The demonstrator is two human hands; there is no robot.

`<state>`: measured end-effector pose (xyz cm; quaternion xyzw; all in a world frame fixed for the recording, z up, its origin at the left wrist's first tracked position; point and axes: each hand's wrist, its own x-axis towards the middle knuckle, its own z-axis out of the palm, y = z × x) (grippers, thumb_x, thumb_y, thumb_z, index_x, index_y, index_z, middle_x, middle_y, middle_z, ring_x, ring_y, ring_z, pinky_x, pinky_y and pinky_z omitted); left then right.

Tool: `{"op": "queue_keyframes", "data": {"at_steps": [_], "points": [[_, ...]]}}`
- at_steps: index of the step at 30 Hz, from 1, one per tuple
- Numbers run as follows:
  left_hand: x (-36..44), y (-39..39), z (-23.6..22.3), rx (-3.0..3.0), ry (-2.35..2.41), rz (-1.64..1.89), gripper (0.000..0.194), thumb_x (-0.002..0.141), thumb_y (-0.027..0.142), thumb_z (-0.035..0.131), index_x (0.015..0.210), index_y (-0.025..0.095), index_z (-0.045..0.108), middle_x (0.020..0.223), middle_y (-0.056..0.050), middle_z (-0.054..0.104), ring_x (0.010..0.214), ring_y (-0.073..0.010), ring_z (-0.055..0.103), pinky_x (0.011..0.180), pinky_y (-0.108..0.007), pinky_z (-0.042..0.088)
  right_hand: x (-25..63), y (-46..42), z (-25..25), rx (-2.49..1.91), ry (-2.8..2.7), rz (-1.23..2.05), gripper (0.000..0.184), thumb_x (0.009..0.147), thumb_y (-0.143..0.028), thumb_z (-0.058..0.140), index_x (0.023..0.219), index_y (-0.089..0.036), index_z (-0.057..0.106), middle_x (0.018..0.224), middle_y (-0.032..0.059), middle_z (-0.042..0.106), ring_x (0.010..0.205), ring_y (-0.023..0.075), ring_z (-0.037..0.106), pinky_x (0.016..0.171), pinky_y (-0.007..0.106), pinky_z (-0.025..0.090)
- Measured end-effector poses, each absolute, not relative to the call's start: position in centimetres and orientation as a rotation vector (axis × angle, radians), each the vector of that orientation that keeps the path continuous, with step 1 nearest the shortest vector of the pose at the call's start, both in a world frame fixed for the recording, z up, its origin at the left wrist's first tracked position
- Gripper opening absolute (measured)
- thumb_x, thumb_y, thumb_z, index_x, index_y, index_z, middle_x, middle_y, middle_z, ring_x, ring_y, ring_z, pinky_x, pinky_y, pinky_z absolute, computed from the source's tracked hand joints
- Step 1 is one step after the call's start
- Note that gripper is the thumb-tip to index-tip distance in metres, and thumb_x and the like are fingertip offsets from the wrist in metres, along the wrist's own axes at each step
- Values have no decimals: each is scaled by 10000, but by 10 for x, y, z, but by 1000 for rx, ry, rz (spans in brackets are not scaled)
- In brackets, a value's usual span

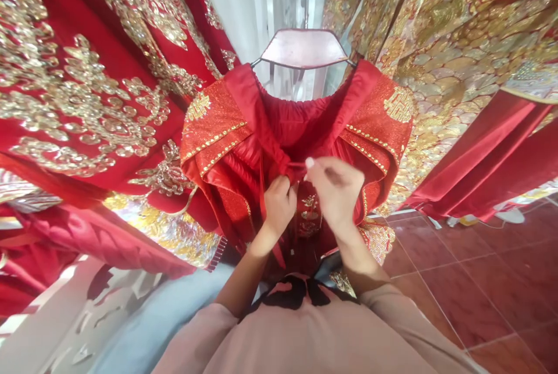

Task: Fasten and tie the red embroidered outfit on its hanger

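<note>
A red skirt [244,130] with gold trim and gold emblems hangs from a pink hanger [303,47] straight in front of me. Both my hands are at the middle of its gathered waistband. My left hand [279,202] is closed in a fist around the thin red tie string [296,165]. My right hand [335,188] pinches the same string between thumb and fingers, just right of the left hand. The string's ends hang down between my wrists.
Red garments with heavy gold embroidery [87,101] hang at the left. Gold-patterned robes [457,31] hang at the right. A dark red tiled floor [471,281] lies at the lower right. A white carved panel [65,322] stands at the lower left.
</note>
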<state>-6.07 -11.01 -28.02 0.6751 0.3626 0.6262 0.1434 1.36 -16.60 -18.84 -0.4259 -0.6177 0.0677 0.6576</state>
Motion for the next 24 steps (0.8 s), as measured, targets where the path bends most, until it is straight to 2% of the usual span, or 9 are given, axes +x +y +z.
{"op": "queue_keyframes", "data": {"at_steps": [4, 7, 10, 13, 16, 18, 20, 22, 24], "points": [[-63, -122, -278, 2117, 1151, 1874, 221, 876, 140, 425, 663, 178, 470, 621, -6, 483, 583, -139, 492, 570, -253, 356, 23, -151, -153, -828, -1301, 194, 177, 798, -227, 628, 640, -177, 564, 551, -31, 550, 511, 84, 524, 512, 226, 443], [-64, -125, -277, 2130, 1219, 1798, 252, 915, 221, 451, 674, 165, 501, 619, -4, 502, 570, -130, 490, 566, -245, 349, 29, -148, -123, -552, -1177, 127, 195, 777, -135, 624, 632, -203, 514, 719, 20, 637, 675, 132, 625, 578, 264, 508], [-65, -122, -277, 2061, 1248, 1734, 268, 925, 271, 467, 689, 159, 525, 629, -5, 520, 581, -128, 501, 580, -243, 355, 33, -161, -114, -549, -1214, 77, 216, 793, -133, 615, 628, -236, 520, 695, 10, 622, 696, 144, 619, 599, 274, 518], [-67, -118, -279, 2028, 1253, 1718, 223, 909, 248, 483, 710, 162, 534, 667, -10, 543, 612, -132, 515, 596, -245, 365, 36, -178, -138, -722, -1421, 172, 109, 767, -131, 651, 733, -217, 593, 760, -1, 633, 732, 123, 616, 655, 259, 524], [-66, -117, -283, 1907, 1283, 1803, 60, 866, 213, 540, 842, 161, 557, 764, -20, 566, 661, -133, 523, 623, -240, 392, 43, -184, -181, -903, -1476, 382, 135, 746, -110, 653, 851, -193, 634, 860, 13, 657, 758, 103, 622, 696, 246, 528], [-64, -120, -287, 1764, 1314, 1954, 108, 835, 232, 590, 898, 158, 543, 793, -22, 546, 673, -131, 510, 635, -239, 405, 50, -183, -207, -957, -1341, 551, 142, 717, -119, 682, 834, -193, 649, 834, 10, 672, 727, 90, 624, 679, 220, 524], [-62, -124, -288, 1679, 1265, 2048, 108, 844, 255, 580, 866, 161, 530, 771, -17, 525, 679, -132, 504, 650, -241, 416, 57, -182, -224, -966, -1204, 780, 153, 663, -134, 731, 785, -194, 660, 776, -1, 680, 682, 82, 624, 636, 192, 519], [-59, -127, -286, 1699, 1099, 1963, 119, 890, 276, 504, 886, 165, 546, 801, -35, 557, 738, -145, 538, 701, -254, 438, 62, -182, -233, -990, -1146, 1016, 187, 614, -153, 768, 773, -196, 679, 731, -8, 679, 648, 82, 622, 605, 184, 517], [-55, -128, -280, 1722, 906, 1770, 206, 918, 308, 440, 1003, 167, 564, 954, -78, 611, 902, -174, 575, 820, -294, 451, 65, -183, -238, -1021, -1146, 1150, 216, 588, -174, 784, 783, -200, 695, 720, -10, 678, 639, 88, 621, 599, 195, 519]]}}
